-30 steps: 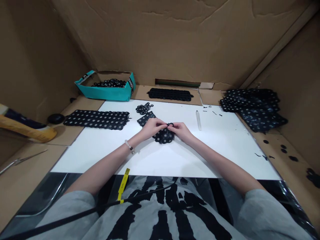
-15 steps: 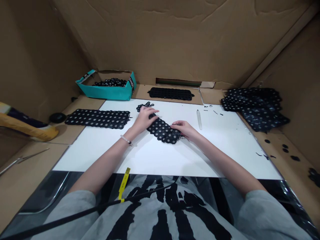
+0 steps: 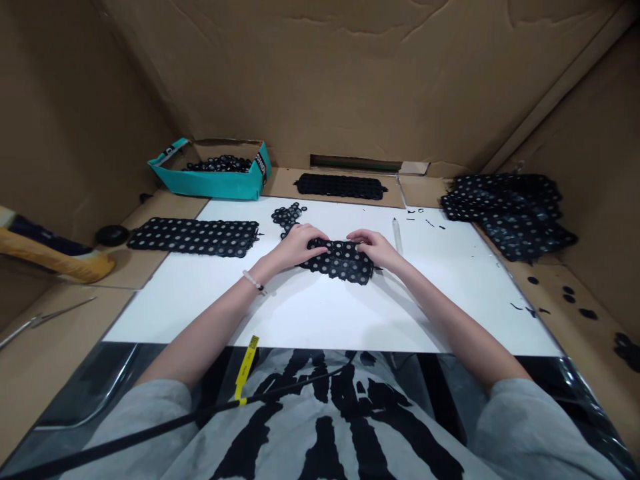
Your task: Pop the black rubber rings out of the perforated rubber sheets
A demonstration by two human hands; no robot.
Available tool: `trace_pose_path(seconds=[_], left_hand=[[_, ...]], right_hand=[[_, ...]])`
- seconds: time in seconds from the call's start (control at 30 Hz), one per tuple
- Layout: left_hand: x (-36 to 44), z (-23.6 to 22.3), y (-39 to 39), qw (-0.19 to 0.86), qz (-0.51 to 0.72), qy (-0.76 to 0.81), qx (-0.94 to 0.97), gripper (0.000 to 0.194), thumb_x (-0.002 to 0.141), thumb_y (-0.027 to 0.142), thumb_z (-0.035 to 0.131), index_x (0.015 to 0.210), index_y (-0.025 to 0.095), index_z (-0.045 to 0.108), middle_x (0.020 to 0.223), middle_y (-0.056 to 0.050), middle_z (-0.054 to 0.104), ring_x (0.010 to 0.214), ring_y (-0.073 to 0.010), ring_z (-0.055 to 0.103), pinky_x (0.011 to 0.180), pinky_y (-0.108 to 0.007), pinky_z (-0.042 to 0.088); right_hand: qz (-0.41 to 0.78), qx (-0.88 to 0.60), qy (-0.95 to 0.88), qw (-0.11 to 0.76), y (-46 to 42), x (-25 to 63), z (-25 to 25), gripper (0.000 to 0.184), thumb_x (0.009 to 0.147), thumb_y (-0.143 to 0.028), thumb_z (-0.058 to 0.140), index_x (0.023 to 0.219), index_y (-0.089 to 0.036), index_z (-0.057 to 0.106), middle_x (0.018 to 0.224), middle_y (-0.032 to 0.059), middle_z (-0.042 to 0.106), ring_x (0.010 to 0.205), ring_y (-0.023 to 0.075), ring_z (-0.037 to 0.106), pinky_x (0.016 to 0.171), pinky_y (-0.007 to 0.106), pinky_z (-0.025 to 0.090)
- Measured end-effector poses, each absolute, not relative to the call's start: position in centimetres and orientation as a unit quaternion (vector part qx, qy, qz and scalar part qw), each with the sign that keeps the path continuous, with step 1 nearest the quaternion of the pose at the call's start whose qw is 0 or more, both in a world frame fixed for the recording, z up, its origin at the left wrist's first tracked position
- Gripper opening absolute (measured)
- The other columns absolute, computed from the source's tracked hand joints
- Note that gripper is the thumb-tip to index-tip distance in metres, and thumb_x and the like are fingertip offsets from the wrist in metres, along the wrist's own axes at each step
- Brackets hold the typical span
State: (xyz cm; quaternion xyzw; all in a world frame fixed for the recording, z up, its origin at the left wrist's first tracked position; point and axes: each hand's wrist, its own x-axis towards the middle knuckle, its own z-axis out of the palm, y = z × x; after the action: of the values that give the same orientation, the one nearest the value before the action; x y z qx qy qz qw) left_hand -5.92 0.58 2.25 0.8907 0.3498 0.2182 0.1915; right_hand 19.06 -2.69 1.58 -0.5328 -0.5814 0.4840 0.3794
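A black sheet dotted with rows of pale round spots (image 3: 342,264) lies in front of me on the white board (image 3: 310,313). My left hand (image 3: 300,245) grips its far left edge between thumb and fingers. At its far right end, my right hand (image 3: 373,247) pinches the same edge, fingers bent over it. Small loose black rings (image 3: 287,217) lie in a heap just beyond my left hand. Part of the sheet's far edge is hidden under my fingers.
A teal-sided box (image 3: 210,183) of black rings stands back left. Similar dotted sheets lie at left (image 3: 195,237) and stacked at right (image 3: 515,213). A plain-looking black strip (image 3: 340,187) is at the back. A pen-like white tool (image 3: 397,235), tweezers (image 3: 63,312) and black scraps surround the board.
The dotted sheet has swung from a steep slant to nearly level and shifted right. My left hand has come nearer and right, uncovering the ring heap; my right hand has moved slightly away.
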Motion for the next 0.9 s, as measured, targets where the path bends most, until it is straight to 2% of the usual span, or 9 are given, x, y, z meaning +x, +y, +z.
trace_pose_path(seconds=[0.13,0.27,0.33,0.4,0.5,0.57,0.73,0.83,0.9], left_hand=[[-6.9,1.8,1.3,0.145,0.203,0.386,0.888,0.039,0.088,0.049,0.057,0.116,0.024,0.068,0.109,-0.009,0.071,0.112,-0.0303,0.051,0.102,-0.047,0.03],[-8.5,1.8,2.6,0.151,0.203,0.411,0.876,0.041,0.084,0.055,0.06,0.107,0.023,0.071,0.107,-0.009,0.07,0.114,-0.0311,0.05,0.104,-0.048,0.03],[-9.3,1.9,3.3,0.191,0.21,0.425,0.86,0.043,0.08,0.056,0.065,0.103,0.021,0.071,0.103,-0.009,0.07,0.107,-0.0288,0.055,0.1,-0.044,0.037],[-10.0,2.1,3.8,0.264,0.212,0.435,0.834,0.043,0.076,0.055,0.068,0.099,0.019,0.071,0.097,-0.007,0.07,0.094,-0.025,0.061,0.088,-0.037,0.045],[-10.7,3.2,4.1,0.365,0.233,0.437,0.788,0.042,0.072,0.055,0.07,0.089,0.017,0.07,0.086,-0.005,0.07,0.079,-0.0208,0.062,0.074,-0.031,0.049],[-11.0,4.4,3.8,0.383,0.259,0.442,0.769,0.042,0.069,0.055,0.072,0.084,0.016,0.069,0.083,-0.005,0.07,0.077,-0.0198,0.062,0.072,-0.03,0.049],[-13.1,7.7,3.2,0.348,0.275,0.463,0.768,0.04,0.064,0.054,0.076,0.08,0.017,0.073,0.084,-0.006,0.072,0.079,-0.0211,0.063,0.072,-0.03,0.049],[-14.5,7.5,3.6,0.331,0.186,0.481,0.791,0.038,0.065,0.053,0.076,0.084,0.02,0.077,0.082,-0.005,0.073,0.076,-0.0216,0.064,0.066,-0.029,0.047],[-15.0,6.4,4.1,0.279,0.155,0.522,0.791,0.035,0.067,0.051,0.073,0.085,0.021,0.078,0.081,-0.006,0.073,0.071,-0.0214,0.063,0.063,-0.028,0.046]], right_hand=[[0.528,-0.52,-0.577,0.342,-2.8,19.2,2.0,0.027,0.057,-0.015,0.049,0.072,-0.019,0.071,0.078,0.0024,0.071,0.082,0.0203,0.059,0.079,0.032,0.044],[0.566,-0.485,-0.544,0.386,-3.1,19.6,3.3,0.022,0.053,-0.016,0.05,0.065,-0.019,0.067,0.07,0.0004,0.067,0.072,0.0178,0.055,0.073,0.031,0.042],[0.562,-0.495,-0.514,0.418,-3.0,20.1,3.8,0.02,0.051,-0.016,0.048,0.063,-0.019,0.064,0.065,0.0002,0.063,0.067,0.0168,0.053,0.069,0.03,0.041],[0.551,-0.511,-0.491,0.441,-2.7,20.7,4.0,0.02,0.05,-0.017,0.047,0.063,-0.019,0.062,0.061,-0.0002,0.06,0.063,0.0161,0.05,0.065,0.03,0.039],[0.545,-0.53,-0.468,0.451,-2.4,21.4,4.1,0.021,0.048,-0.018,0.046,0.063,-0.019,0.061,0.059,-0.0003,0.058,0.06,0.0157,0.047,0.059,0.028,0.037],[0.569,-0.53,-0.452,0.438,-2.4,21.5,4.0,0.024,0.046,-0.018,0.046,0.065,-0.019,0.061,0.06,-0.0001,0.06,0.059,0.0157,0.048,0.057,0.028,0.037],[0.644,-0.506,-0.44,0.368,-2.9,20.6,3.4,0.03,0.046,-0.017,0.047,0.07,-0.018,0.065,0.061,0.0003,0.063,0.058,0.0165,0.052,0.057,0.028,0.04],[0.599,-0.534,-0.504,0.319,-2.8,20.1,2.4,0.031,0.047,-0.015,0.047,0.069,-0.018,0.068,0.062,0.0007,0.066,0.062,0.0173,0.054,0.059,0.028,0.04],[0.546,-0.547,-0.557,0.304,-2.7,19.9,1.7,0.03,0.048,-0.013,0.046,0.066,-0.019,0.07,0.065,0.0011,0.068,0.067,0.0179,0.055,0.062,0.027,0.04]])
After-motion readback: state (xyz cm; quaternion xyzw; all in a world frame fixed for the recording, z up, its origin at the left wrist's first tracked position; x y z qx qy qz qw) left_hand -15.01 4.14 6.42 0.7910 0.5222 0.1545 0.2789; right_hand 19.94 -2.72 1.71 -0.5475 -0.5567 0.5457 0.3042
